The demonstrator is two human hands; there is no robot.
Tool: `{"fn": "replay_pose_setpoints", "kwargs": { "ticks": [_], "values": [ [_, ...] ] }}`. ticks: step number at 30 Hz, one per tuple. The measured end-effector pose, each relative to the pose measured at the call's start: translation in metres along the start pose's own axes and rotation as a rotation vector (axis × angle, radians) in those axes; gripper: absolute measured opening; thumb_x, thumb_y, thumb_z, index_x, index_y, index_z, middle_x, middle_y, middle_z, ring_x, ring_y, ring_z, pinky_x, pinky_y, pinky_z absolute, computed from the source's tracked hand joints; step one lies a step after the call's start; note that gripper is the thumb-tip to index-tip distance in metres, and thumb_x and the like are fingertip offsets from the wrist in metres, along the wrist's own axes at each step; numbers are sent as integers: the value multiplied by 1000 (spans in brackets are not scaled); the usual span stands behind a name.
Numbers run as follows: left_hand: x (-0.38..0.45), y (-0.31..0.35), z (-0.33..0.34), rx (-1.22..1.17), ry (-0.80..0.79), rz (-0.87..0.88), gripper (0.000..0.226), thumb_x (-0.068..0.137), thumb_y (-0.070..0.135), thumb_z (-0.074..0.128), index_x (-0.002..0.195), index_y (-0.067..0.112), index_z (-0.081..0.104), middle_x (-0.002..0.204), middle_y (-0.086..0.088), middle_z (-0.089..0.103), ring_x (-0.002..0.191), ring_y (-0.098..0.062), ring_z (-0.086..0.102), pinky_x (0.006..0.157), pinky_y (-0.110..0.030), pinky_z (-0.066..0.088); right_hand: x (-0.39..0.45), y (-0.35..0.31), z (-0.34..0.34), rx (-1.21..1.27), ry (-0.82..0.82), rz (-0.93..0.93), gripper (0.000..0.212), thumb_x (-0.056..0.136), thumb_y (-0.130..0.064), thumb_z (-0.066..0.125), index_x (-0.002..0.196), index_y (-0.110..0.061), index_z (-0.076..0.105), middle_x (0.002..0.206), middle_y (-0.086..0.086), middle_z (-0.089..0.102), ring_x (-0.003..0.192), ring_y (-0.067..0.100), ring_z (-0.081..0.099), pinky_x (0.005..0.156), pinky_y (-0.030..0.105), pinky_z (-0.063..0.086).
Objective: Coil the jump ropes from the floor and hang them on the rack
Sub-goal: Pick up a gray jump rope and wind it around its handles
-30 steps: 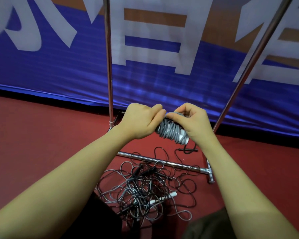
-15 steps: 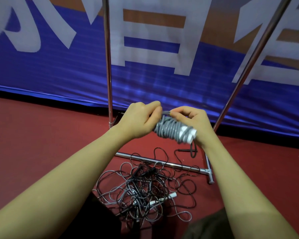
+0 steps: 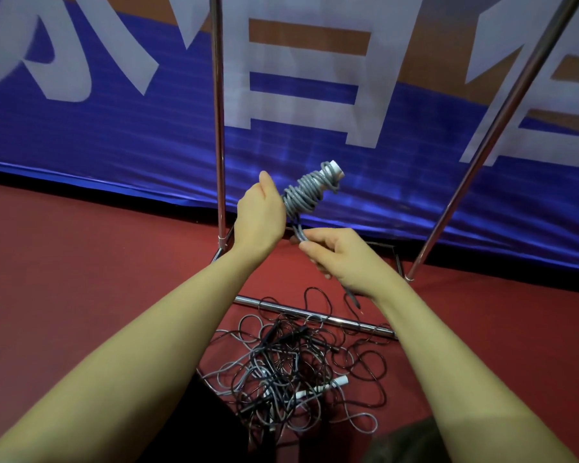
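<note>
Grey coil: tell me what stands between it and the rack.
Nothing visible does. The left hand holds the grey coil up in open air between the rack uprights; the right hand pinches its loose end. The top bar is out of frame.

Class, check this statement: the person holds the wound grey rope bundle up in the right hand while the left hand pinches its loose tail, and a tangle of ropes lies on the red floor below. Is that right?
The hands are swapped. The head view shows the left hand holding up the wound grey rope bundle while the right hand pinches its loose tail. The tangle of ropes does lie on the red floor below.
</note>
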State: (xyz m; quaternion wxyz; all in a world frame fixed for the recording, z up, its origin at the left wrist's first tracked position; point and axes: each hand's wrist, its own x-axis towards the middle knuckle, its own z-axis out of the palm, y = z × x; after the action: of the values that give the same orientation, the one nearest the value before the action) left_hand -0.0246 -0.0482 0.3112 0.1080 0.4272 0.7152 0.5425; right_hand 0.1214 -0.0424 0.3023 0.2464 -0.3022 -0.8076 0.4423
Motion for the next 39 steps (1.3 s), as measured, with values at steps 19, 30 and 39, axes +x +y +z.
{"fn": "replay_pose_setpoints", "kwargs": {
  "ticks": [19,30,39],
  "values": [
    [4,-22,4,767,-215,348,41,103,33,27,109,5,56,104,-25,62,99,-42,57,75,-40,38,-2,4,-11,-466,138,-261,19,88,-21,59,93,-5,69,85,7,65,79,22,59,75,30,43],
    [0,-22,-5,557,-153,815,33,92,36,23,72,14,38,45,-16,49,43,-39,50,48,-29,20,-4,8,-11,-92,477,-229,18,74,-10,78,69,-3,62,75,5,55,68,5,48,66,14,37],
    [0,-16,-15,527,17,826,32,86,24,39,58,10,45,32,-5,33,28,-32,36,52,-16,-1,-6,4,-3,43,310,-164,30,85,-12,69,82,-24,42,108,1,63,83,-2,60,74,19,48]
  ]
}}
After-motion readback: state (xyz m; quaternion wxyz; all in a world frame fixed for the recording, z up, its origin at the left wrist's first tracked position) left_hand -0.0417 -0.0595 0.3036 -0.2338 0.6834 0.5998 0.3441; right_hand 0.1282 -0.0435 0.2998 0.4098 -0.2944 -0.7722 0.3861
